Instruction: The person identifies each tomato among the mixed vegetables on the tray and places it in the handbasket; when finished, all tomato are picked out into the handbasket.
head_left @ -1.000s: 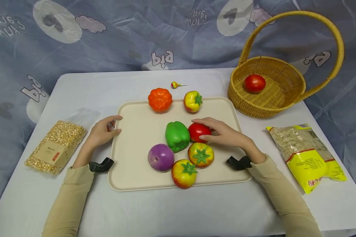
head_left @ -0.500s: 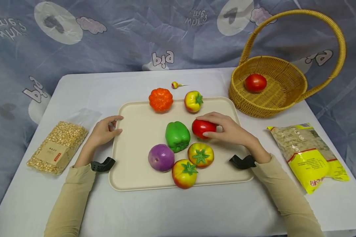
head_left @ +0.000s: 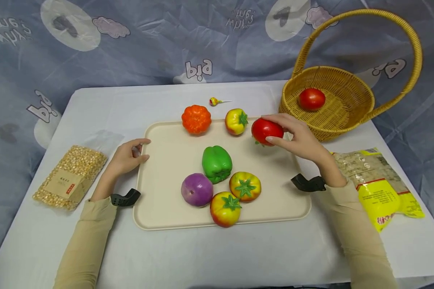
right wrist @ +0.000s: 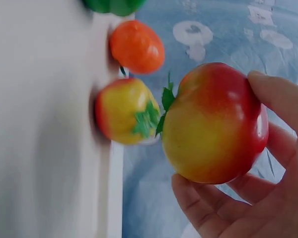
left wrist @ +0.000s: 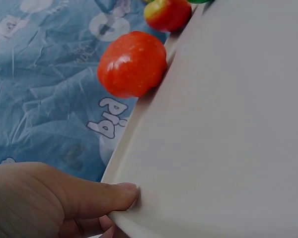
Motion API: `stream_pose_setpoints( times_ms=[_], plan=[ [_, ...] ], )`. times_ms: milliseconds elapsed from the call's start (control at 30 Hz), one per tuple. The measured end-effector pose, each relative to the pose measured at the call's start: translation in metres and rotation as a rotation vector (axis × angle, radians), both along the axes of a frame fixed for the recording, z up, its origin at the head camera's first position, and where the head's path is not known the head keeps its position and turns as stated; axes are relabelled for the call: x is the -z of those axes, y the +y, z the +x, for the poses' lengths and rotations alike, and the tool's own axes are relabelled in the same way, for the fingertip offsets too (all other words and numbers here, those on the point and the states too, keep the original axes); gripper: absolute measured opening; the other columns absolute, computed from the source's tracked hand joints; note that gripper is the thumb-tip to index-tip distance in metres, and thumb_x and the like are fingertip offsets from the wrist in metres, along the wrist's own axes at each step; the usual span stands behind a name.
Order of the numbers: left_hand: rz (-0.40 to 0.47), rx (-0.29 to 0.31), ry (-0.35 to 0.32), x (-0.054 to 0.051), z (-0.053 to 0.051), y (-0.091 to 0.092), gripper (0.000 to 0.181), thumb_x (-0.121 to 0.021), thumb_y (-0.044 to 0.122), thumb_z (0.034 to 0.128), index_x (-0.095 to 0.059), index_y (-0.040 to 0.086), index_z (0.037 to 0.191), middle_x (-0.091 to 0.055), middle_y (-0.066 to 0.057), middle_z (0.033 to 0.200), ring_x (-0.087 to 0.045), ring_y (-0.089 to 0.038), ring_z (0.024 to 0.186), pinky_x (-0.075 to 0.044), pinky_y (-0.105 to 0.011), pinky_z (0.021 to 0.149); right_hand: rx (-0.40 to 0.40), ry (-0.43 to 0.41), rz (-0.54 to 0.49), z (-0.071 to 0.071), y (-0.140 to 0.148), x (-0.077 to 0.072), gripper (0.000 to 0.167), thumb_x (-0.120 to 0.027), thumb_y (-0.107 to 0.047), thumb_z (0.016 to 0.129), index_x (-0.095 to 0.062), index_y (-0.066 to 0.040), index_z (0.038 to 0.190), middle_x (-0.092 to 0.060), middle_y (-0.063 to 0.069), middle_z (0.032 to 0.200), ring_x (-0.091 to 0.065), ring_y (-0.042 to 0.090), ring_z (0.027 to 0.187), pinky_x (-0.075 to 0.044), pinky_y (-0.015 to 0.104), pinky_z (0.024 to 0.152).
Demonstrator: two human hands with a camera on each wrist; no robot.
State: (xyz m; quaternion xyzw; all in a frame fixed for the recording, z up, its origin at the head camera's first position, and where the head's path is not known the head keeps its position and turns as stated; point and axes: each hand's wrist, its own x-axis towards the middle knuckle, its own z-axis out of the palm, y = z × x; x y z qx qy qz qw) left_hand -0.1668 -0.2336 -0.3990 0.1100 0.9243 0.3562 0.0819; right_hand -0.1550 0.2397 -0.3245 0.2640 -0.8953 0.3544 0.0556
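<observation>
Right hand: The right hand (head_left: 300,138) has its thumb and fingers curled round a fruit (head_left: 265,130) — a firm hold, by the look of it, with no slack for any other thing.
Fruit: Raised over the far right part of the tray (head_left: 170,160), left of the palm; round, with no clear long axis, its leafy end turned away from the palm and tipped downward.
Basket: The basket (head_left: 332,76) stands far and to the right of the fruit, just beside the hand's knuckles; whether hand and wall touch cannot be told.
Handle: The handle (head_left: 415,52) arches from the basket's far left to its near right, leaving the mouth's near left side facing the fruit.
Tomato: Inside the basket, a tomato (head_left: 312,99) lies toward the left, on the fruit's side.
Left hand: The left hand (head_left: 126,157) pinches the tray's left rim near its far corner — well apart from the basket, which the right hand is nearer.
Pepper: A green pepper (head_left: 217,163) sits mid-tray, near and left of the fruit, apart from both hands.
</observation>
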Motion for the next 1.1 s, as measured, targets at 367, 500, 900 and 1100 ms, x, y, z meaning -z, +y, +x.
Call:
stream_pose_setpoints(
  times_ms=[367,500,900,1100],
  plan=[
    [-0.005,0.004,0.001,-0.004,-0.001,0.000,0.046,-0.062,0.007,0.0871,-0.051,0.002,0.131,-0.051,-0.016,0.098,-0.044,-0.005,0.063,-0.037,-0.024,0.059,0.190,0.021,-0.106,-0.021,0.035,-0.022,0.053,-0.068,-0.009,0.083,-0.054,-0.016,0.133,-0.054,0.000,0.128,-0.044,-0.001,0.108,-0.038,0.005,0.084],
    [-0.001,0.004,-0.023,-0.004,-0.001,0.000,0.047,-0.062,0.008,0.0875,-0.050,0.002,0.132,-0.050,-0.016,0.099,-0.043,-0.005,0.063,-0.037,-0.024,0.057,0.277,-0.037,-0.096,-0.033,0.049,-0.027,0.052,-0.066,-0.016,0.086,-0.051,-0.021,0.136,-0.052,0.007,0.130,-0.045,0.000,0.103,-0.038,0.005,0.081],
    [-0.009,0.008,-0.028,-0.003,-0.001,0.000,0.049,-0.062,0.007,0.0872,-0.049,0.002,0.134,-0.050,-0.017,0.100,-0.044,-0.008,0.067,-0.038,-0.025,0.060,0.423,-0.284,0.071,-0.070,0.084,-0.018,0.059,-0.057,-0.037,0.091,-0.039,-0.021,0.144,-0.041,0.019,0.136,-0.039,0.020,0.104,-0.037,0.023,0.080],
    [-0.006,0.009,-0.027,-0.003,-0.001,0.000,0.049,-0.062,0.008,0.0876,-0.049,0.002,0.134,-0.050,-0.017,0.100,-0.043,-0.009,0.066,-0.037,-0.026,0.060,0.428,-0.290,0.146,-0.079,0.096,-0.008,0.062,-0.056,-0.036,0.091,-0.036,-0.012,0.144,-0.034,0.028,0.131,-0.036,0.037,0.109,-0.036,0.043,0.082]
  ],
)
